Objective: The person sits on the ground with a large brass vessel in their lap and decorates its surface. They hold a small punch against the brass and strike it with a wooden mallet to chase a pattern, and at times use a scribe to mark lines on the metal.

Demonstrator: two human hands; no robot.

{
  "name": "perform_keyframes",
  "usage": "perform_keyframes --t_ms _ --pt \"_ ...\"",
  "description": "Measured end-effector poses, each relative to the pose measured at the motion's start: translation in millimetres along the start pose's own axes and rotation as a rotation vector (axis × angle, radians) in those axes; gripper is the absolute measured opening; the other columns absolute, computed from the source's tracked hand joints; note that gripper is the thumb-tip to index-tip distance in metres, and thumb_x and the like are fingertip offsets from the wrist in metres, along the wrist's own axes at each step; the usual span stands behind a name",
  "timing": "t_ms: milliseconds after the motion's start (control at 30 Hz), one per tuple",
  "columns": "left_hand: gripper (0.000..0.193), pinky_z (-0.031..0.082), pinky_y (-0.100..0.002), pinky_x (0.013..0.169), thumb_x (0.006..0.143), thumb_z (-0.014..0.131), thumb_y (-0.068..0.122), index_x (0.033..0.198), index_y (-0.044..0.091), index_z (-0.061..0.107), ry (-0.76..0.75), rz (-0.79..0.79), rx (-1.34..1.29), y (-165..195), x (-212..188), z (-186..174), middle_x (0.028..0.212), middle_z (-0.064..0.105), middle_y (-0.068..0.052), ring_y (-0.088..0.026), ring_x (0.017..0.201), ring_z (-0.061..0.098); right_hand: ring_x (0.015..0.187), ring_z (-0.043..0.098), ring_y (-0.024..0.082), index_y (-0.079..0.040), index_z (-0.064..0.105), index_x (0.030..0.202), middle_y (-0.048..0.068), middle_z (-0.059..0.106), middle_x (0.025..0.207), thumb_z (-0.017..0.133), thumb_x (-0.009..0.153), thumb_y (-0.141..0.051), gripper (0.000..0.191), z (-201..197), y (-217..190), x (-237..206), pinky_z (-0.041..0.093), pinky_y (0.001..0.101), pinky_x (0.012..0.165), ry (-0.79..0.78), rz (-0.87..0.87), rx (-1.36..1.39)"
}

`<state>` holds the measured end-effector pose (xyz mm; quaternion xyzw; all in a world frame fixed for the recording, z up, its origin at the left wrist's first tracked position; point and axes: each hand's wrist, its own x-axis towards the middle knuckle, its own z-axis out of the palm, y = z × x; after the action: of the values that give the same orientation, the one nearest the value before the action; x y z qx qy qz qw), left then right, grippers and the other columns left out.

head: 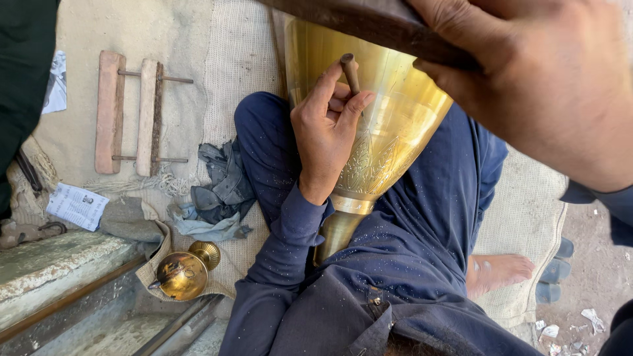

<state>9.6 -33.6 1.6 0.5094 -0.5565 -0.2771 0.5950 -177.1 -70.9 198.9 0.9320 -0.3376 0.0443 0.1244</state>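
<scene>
Left hand [328, 128] pinching punch [350, 72] against brass vase [389, 118] across lap. Right hand [541, 79] gripping dark wooden mallet [369, 23]. Probably heavy, stiff, slick; best held by narrow neck.

Take the wooden clamp frame [135, 115] as your landmark: two pale boards joined by thin metal rods, lying flat on the burlap mat [237, 59]. Just right of it and lower, you have a heap of grey-blue rags [221, 191]. Below its left board lies a printed paper slip [77, 206]. Well below it, a small round brass piece [184, 271] rests on a folded edge of cloth, beside a worn stone ledge [56, 264]. Far to its right, blue sandals [555, 269] sit off the mat's edge, with paper litter [573, 329] near them
</scene>
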Motion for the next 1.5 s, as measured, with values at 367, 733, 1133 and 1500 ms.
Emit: perform_keyframes --t_ms 367,733,1133,1500 --pt "0.047 0.061 -0.022 0.066 0.096 0.081 0.013 0.137 0.002 0.061 0.015 0.001 -0.012 0.8 -4.1 2.4 0.084 0.075 -0.005 -0.009 0.074 0.074 0.062 0.067 0.019 -0.018 0.072 0.139 0.004 0.072 0.089 0.08 0.089 -0.034 0.053 -5.3 -8.2 4.0 0.053 0.0315 0.053 0.03 -0.003 -0.088" --pt "0.046 0.061 -0.022 0.065 0.097 0.081 0.013 0.139 0.006 0.062 0.024 -0.008 -0.002 2.4 -8.0 1.3 0.084 0.075 -0.005 -0.008 0.074 0.074 0.064 0.066 0.016 -0.022 0.065 0.152 0.004 0.07 0.092 0.077 0.096 -0.04 0.06 -3.2 -7.5 -4.4 0.052 0.0272 0.055 -0.072 0.016 -0.143" --pt "0.047 0.064 -0.023 0.069 0.098 0.08 0.013 0.14 0.004 0.061 0.01 -0.014 -0.05 5.2 -10.3 1.9 0.088 0.074 -0.006 -0.009 0.078 0.074 0.063 0.067 0.016 -0.017 0.072 0.14 0.002 0.071 0.089 0.079 0.093 -0.034 0.051 -6.0 -9.4 -4.7 0.053 0.0294 0.055 0.057 0.021 -0.093" --pt "0.046 0.061 -0.022 0.068 0.097 0.081 0.011 0.138 0.003 0.061 0.017 -0.026 -0.019 7.3 -13.6 2.2 0.087 0.075 -0.007 -0.008 0.076 0.074 0.063 0.067 0.018 -0.023 0.068 0.148 0.003 0.068 0.087 0.08 0.092 -0.037 0.059 -5.7 -8.6 -9.3 0.053 0.0317 0.057 -0.103 0.069 -0.053"
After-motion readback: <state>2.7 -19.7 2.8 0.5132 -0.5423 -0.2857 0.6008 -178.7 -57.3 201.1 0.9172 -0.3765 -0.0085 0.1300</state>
